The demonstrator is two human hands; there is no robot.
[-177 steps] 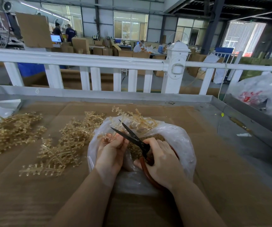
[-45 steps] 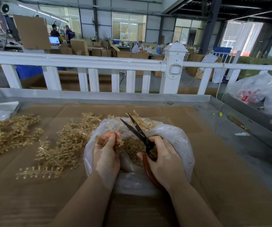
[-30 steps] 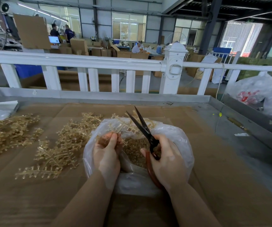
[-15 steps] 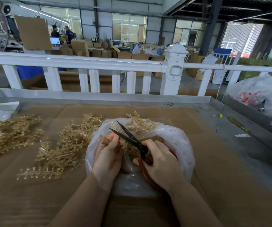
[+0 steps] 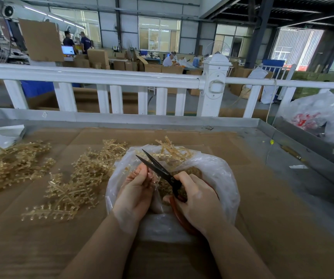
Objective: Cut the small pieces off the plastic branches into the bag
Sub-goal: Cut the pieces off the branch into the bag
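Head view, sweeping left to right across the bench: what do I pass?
Far-left branch pile → second branch pile → left hand → scissors → right hand → white bags off the bench's right edge.

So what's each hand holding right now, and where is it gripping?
The right hand grips the scissors by their red handles. The left hand pinches a small plastic branch piece over the bag; exactly where is hidden.
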